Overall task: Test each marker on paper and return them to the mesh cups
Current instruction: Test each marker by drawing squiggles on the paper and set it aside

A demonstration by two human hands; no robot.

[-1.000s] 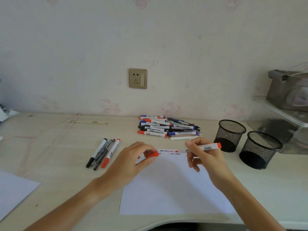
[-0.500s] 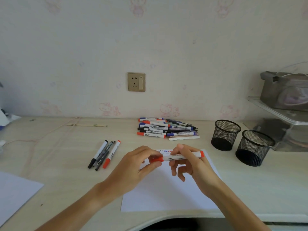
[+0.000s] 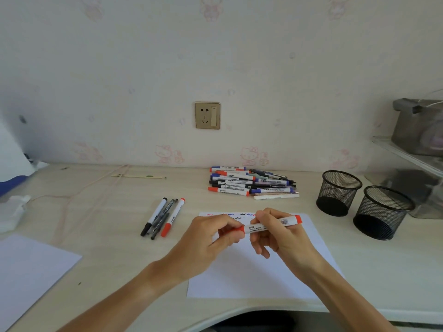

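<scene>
I hold a white marker with red ends [image 3: 278, 223] level above the white test paper [image 3: 254, 271]. My right hand [image 3: 280, 233] grips its barrel. My left hand [image 3: 211, 238] pinches the red cap [image 3: 236, 229] at the marker's left end, pressed against the barrel. Short squiggles in red, blue and black run along the paper's top edge. A pile of several markers [image 3: 251, 184] lies behind the paper. Three pens [image 3: 163, 218] lie to the left. Two black mesh cups [image 3: 338, 192] [image 3: 381, 212] stand at the right, and nothing shows inside them.
A second white sheet [image 3: 31, 271] lies at the front left. A thin pink cord [image 3: 79, 195] and a wooden stick [image 3: 139, 176] lie at the back left. A clear shelf with a grey case [image 3: 419, 130] stands at the far right. The desk edge curves inward near me.
My hands came together: the red cap in my left hand met the marker's tip end, and my right hand turned the marker level above the paper.
</scene>
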